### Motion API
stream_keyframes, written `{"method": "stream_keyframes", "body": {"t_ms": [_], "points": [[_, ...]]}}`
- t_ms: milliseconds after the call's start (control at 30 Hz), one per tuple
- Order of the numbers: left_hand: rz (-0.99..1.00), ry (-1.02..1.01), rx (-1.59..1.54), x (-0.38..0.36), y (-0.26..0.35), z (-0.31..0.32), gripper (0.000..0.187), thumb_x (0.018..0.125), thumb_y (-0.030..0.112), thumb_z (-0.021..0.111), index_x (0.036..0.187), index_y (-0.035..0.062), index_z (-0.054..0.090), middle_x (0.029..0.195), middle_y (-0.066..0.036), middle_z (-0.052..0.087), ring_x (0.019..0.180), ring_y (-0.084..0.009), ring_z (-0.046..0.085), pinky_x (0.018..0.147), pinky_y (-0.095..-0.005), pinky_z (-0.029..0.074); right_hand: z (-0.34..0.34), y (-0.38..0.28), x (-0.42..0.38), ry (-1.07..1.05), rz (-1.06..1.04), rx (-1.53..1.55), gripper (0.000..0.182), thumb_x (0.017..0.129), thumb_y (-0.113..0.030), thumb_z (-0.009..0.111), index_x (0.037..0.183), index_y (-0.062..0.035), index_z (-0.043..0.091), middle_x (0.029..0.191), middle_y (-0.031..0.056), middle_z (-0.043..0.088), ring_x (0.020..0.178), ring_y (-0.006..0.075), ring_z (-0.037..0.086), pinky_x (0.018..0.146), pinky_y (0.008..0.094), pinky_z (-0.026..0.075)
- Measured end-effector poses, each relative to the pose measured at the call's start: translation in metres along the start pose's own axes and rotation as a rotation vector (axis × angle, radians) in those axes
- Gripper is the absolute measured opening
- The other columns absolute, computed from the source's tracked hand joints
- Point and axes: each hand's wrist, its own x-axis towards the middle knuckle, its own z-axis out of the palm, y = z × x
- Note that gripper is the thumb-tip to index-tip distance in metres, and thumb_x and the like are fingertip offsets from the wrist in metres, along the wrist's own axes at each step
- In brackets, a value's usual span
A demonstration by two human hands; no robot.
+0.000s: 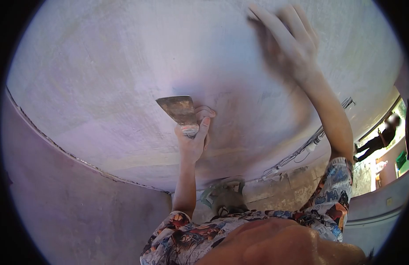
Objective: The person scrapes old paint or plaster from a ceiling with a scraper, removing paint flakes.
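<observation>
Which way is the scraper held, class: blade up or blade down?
Blade up: the scraper shows its broad edge above the left hand, which is closed around the narrow end.

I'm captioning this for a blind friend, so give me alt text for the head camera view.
A person's left hand holds a flat-bladed scraper in front of a pale, patchy surface; the right hand, blurred, is raised higher, and whether it touches that surface is unclear. Cables run along the surface's lower right, and another person shows at the far right.
</observation>
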Motion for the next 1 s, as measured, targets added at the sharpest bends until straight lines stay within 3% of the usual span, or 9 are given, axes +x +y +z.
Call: {"method": "stream_keyframes", "body": {"t_ms": [67, 133, 200, 400, 533, 600, 833, 900, 1000], "points": [[0.036, -0.001, 0.021, -0.002, -0.001, -0.002, 0.008, 0.093, 0.002, 0.06, 0.09, -0.0044, 0.064, 0.1, -0.01, 0.065, 0.04, -0.0035, 0.043, 0.034, -0.0201, 0.029, 0.023, -0.006, 0.045, 0.102, -0.079, 0.056, 0.01, 0.082, -0.008, 0.063, 0.09, -0.0023, 0.062, 0.078, 0.007, 0.047, 0.069, 0.0189, 0.051, 0.051, 0.0304, 0.044], [0.077, 0.013, 0.042, 0.001, -0.003, -0.001, 0.008, 0.093, 0.001, 0.059, 0.09, -0.0047, 0.063, 0.1, -0.011, 0.065, 0.04, -0.0036, 0.043, 0.034, -0.0204, 0.029, 0.029, -0.005, 0.046, 0.154, -0.08, 0.102, 0.01, 0.082, -0.01, 0.063, 0.087, -0.0025, 0.061, 0.08, 0.0071, 0.047, 0.071, 0.0183, 0.051, 0.051, 0.0296, 0.045], [0.056, 0.013, 0.039, 0.0, -0.001, -0.001, 0.009, 0.093, 0.002, 0.059, 0.09, -0.0054, 0.063, 0.101, -0.011, 0.066, 0.04, -0.0039, 0.043, 0.034, -0.0205, 0.029, 0.01, -0.006, 0.025, 0.171, -0.064, 0.115, 0.044, 0.067, 0.007, 0.07, 0.107, -0.0122, 0.073, 0.069, 0.0003, 0.048, 0.062, 0.0147, 0.05, 0.055, 0.0282, 0.046], [0.039, 0.028, 0.095, -0.002, 0.002, -0.002, 0.01, 0.093, 0.003, 0.06, 0.09, -0.006, 0.063, 0.099, -0.009, 0.066, 0.039, -0.0038, 0.043, 0.034, -0.0209, 0.028, 0.019, -0.008, 0.058, 0.183, 0.026, 0.12, 0.01, 0.082, -0.01, 0.064, 0.088, -0.002, 0.061, 0.079, 0.0068, 0.047, 0.071, 0.0184, 0.052, 0.051, 0.0305, 0.046], [0.015, 0.058, 0.086, -0.005, 0.004, 0.005, 0.009, 0.093, 0.002, 0.059, 0.091, -0.006, 0.062, 0.098, -0.007, 0.067, 0.039, -0.0039, 0.043, 0.035, -0.0208, 0.029, 0.014, 0.004, 0.025, 0.177, -0.023, 0.049, 0.011, 0.081, -0.01, 0.064, 0.087, -0.0011, 0.062, 0.08, 0.0068, 0.048, 0.072, 0.0189, 0.052, 0.052, 0.0313, 0.046], [-0.062, 0.057, 0.114, -0.002, 0.003, 0.003, 0.009, 0.093, 0.003, 0.06, 0.092, -0.0056, 0.062, 0.098, -0.007, 0.067, 0.039, -0.004, 0.044, 0.034, -0.0207, 0.029, -0.013, 0.009, -0.004, -0.086, -0.053, 0.089, 0.014, 0.079, -0.007, 0.065, 0.091, 0.0002, 0.063, 0.08, 0.0071, 0.049, 0.072, 0.0202, 0.053, 0.053, 0.0317, 0.047], [0.014, 0.026, 0.122, -0.002, 0.004, -0.005, 0.009, 0.094, 0.003, 0.059, 0.091, -0.0047, 0.064, 0.103, -0.007, 0.067, 0.039, -0.0036, 0.043, 0.034, -0.021, 0.029, 0.022, 0.001, 0.058, 0.286, -0.102, 0.142, 0.022, 0.078, 0.0, 0.067, 0.099, 0.0018, 0.064, 0.077, 0.0085, 0.049, 0.066, 0.0227, 0.052, 0.053, 0.0328, 0.043], [0.0, 0.023, 0.117, -0.003, 0.004, -0.002, 0.01, 0.094, 0.004, 0.06, 0.091, -0.0045, 0.064, 0.103, -0.008, 0.066, 0.039, -0.0036, 0.044, 0.034, -0.0209, 0.029, 0.009, 0.013, 0.011, 0.157, -0.043, 0.031, 0.016, 0.079, -0.013, 0.065, 0.095, -0.0154, 0.069, 0.075, -0.0001, 0.058, 0.071, 0.0164, 0.06, 0.053, 0.0296, 0.048], [-0.011, 0.013, 0.116, 0.002, 0.005, -0.003, 0.01, 0.094, 0.005, 0.06, 0.092, -0.0042, 0.065, 0.103, -0.008, 0.066, 0.04, -0.0035, 0.044, 0.035, -0.021, 0.029, -0.01, 0.018, -0.038, 0.026, 0.052, -0.031, 0.014, 0.08, -0.014, 0.064, 0.093, -0.0139, 0.068, 0.081, 0.0003, 0.059, 0.074, 0.0169, 0.06, 0.056, 0.0284, 0.049]]}}
